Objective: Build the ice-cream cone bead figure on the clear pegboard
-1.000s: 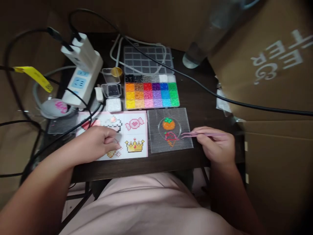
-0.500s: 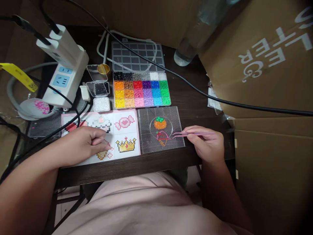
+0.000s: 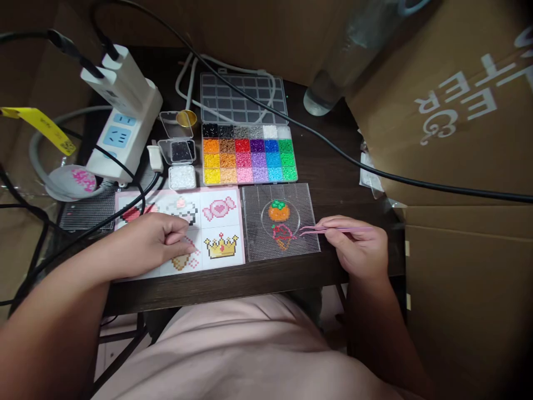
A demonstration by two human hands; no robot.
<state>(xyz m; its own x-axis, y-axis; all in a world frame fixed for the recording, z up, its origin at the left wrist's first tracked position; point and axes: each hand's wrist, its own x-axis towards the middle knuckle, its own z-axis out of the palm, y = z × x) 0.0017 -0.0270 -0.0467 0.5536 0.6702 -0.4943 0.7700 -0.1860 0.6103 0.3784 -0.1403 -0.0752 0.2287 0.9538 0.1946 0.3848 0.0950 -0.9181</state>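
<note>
My right hand [image 3: 361, 247] grips a pair of pink tweezers [image 3: 341, 229] at the right edge of the clear pegboard [image 3: 255, 244]. Their two tips are apart and point left, close to a bead ice cream cone [image 3: 283, 236] with a red and pink outline. An orange bead persimmon with green leaves [image 3: 278, 210] lies above it, within a clear ring. My left hand [image 3: 160, 239] rests on the pattern sheet [image 3: 220, 219], its fingers curled in and its thumb lying over the printed ice cream picture [image 3: 183, 262], partly hiding it. Nothing shows in that hand.
Behind the pegboard stands an open bead box [image 3: 250, 153] sorted by colour. Small cases of black beads [image 3: 181, 151] and white beads [image 3: 182, 177] sit beside it. A power strip [image 3: 120, 136] is at left; a black cable [image 3: 325, 140] crosses above. Cardboard [image 3: 453, 139] borders the right.
The whole view has shifted slightly, so everything appears a little further right. Both hands and the tweezers hold nearly the same places relative to the sheet and pegboard.
</note>
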